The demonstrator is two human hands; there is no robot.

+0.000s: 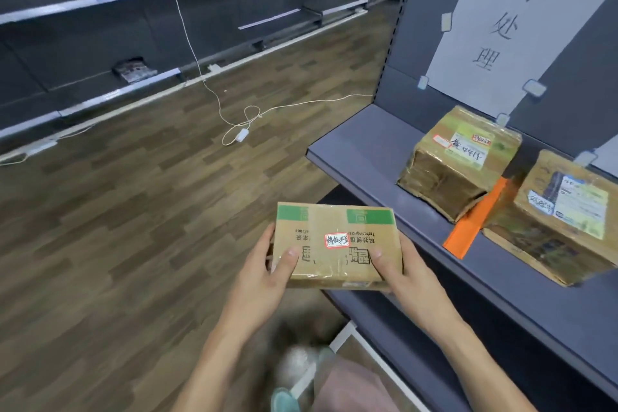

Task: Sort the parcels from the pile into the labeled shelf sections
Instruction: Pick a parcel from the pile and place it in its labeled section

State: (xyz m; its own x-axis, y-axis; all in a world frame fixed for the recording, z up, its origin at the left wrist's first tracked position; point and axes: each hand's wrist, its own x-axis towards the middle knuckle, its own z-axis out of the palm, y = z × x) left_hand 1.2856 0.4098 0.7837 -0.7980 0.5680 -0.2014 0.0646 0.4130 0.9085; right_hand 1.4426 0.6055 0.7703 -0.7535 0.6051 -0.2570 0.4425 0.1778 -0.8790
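Note:
I hold a flat cardboard parcel (pixel 336 244) with green corner patches and a small red-bordered handwritten sticker, level in front of me, just left of the grey shelf (pixel 364 150). My left hand (pixel 267 273) grips its left edge with the thumb on top. My right hand (pixel 401 273) grips its right edge the same way. Two taped cardboard parcels lie on the shelf: one (pixel 458 160) under a large white paper sign with handwritten characters (pixel 515 23), the other (pixel 561 214) to its right. An orange strip (pixel 475 219) lies between them as a divider.
Dark shelving (pixel 100 27) runs along the far wall, with a small packet (pixel 133 69) on a low shelf. A white cable and adapter (pixel 240 134) trail across the wooden floor. A lower grey shelf sits beneath the parcel, and my foot shows at the bottom.

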